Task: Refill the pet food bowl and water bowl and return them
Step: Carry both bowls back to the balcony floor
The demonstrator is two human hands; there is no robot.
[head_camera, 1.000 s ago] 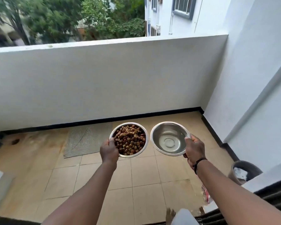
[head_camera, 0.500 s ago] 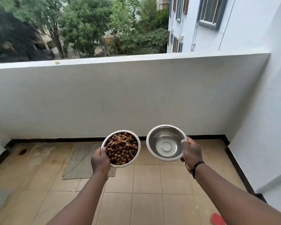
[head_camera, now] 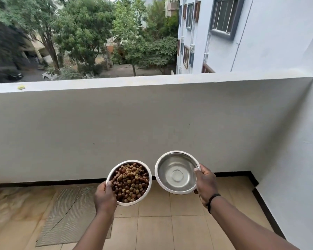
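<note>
- Setting: balcony; beige tiled floor (head_camera: 188,230), black skirting, white parapet wall (head_camera: 152,127) ahead, white side wall at right.
- Grey mat (head_camera: 69,213) lies flat on tiles at left, near the parapet.
- Left hand (head_camera: 105,197) clamped on rim of food bowl (head_camera: 129,183), full of brown kibble, held above floor.
- Right hand (head_camera: 205,184) clamped on rim of water bowl (head_camera: 176,173); whether it holds water, cannot tell.
- Bowls just beside each other, apart.
</note>
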